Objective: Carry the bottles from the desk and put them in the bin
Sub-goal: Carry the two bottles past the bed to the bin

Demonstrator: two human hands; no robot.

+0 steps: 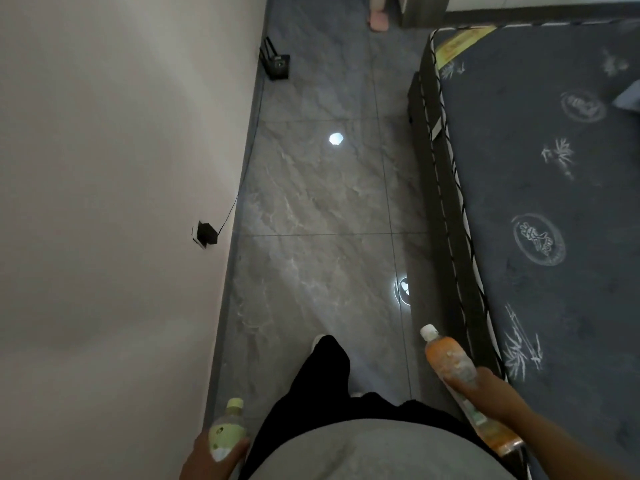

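I'm seeing both hands busy here: left hand (211, 452) is curling round a green bottle (227, 431) well left of the mattress (554, 202), right hand (485, 389) is gripping an orange bottle (450, 358) just beside its edge.

The green bottle (227, 432) has a pale green cap and label; it points forward and up, low on the left near the wall. The orange bottle (460, 379) is longer, with a white cap, tilted forward beside the mattress edge, on the right
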